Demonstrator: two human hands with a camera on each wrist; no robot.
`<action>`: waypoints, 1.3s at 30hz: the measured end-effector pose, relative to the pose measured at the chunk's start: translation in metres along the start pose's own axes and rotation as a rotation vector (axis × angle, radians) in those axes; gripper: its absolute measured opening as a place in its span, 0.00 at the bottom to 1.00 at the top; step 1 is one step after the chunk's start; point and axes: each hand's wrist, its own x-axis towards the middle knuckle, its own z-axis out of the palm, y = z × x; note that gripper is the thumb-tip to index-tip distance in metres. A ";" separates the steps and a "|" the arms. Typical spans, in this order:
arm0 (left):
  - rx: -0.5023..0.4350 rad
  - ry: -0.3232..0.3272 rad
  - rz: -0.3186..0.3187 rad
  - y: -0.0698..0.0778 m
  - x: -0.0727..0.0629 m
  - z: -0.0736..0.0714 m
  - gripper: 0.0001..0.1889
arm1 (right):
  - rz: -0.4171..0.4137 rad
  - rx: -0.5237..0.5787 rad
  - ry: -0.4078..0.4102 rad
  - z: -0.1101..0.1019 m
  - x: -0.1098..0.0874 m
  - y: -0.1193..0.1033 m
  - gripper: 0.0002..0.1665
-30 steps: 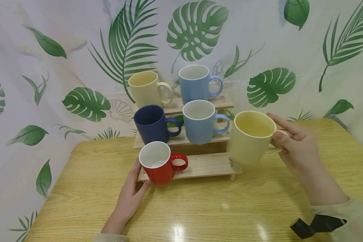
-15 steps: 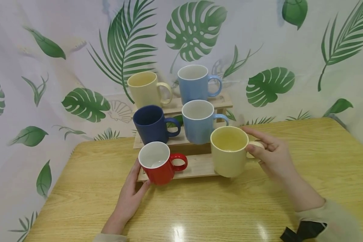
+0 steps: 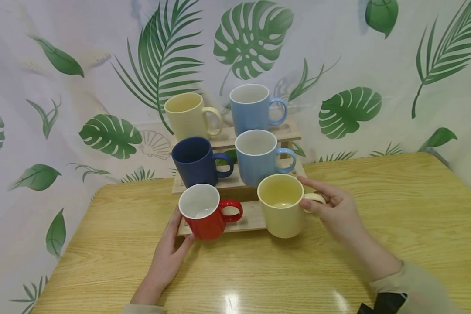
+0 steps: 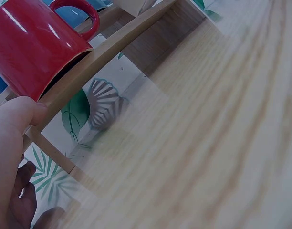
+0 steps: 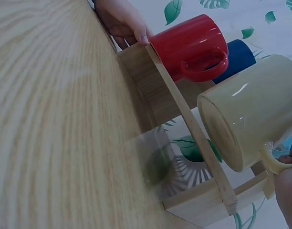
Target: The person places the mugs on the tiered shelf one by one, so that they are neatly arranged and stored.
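Note:
My right hand (image 3: 335, 211) holds a pale yellow mug (image 3: 282, 213) by its handle, the index finger and thumb by the rim. This mug is close over the right part of the lowest step of a three-tier wooden rack (image 3: 251, 216); in the right wrist view the base of the yellow mug (image 5: 251, 114) tilts over the board. At the rack's left end my left hand (image 3: 166, 255) grips the lowest step, its thumb (image 4: 29, 109) on the front edge. Beside that hand a red mug (image 3: 206, 218) stands on the same step, handle to the right.
A dark blue mug (image 3: 194, 163) and a light blue mug (image 3: 255, 161) stand on the middle step. Another yellow mug (image 3: 184, 117) and another light blue mug (image 3: 251, 111) are on the top step. Behind the wooden table (image 3: 114, 244) hangs a leaf-print cloth (image 3: 102, 96).
My right hand has brought the yellow mug leftward and down from beyond the rack's right end to above the lowest step. The left hand and the red mug stay in place.

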 end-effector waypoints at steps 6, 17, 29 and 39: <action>-0.005 0.000 0.015 0.000 0.000 0.000 0.39 | -0.012 0.013 0.020 0.006 -0.002 0.007 0.25; 0.004 -0.004 0.035 0.000 0.001 -0.001 0.39 | 0.002 0.064 -0.072 0.005 -0.004 0.009 0.27; -0.015 -0.003 0.014 0.001 0.001 0.000 0.39 | 0.002 0.043 -0.102 0.009 -0.004 0.021 0.31; -0.008 0.001 0.034 0.016 -0.001 -0.003 0.38 | -0.082 -0.054 -0.108 0.022 -0.006 0.024 0.32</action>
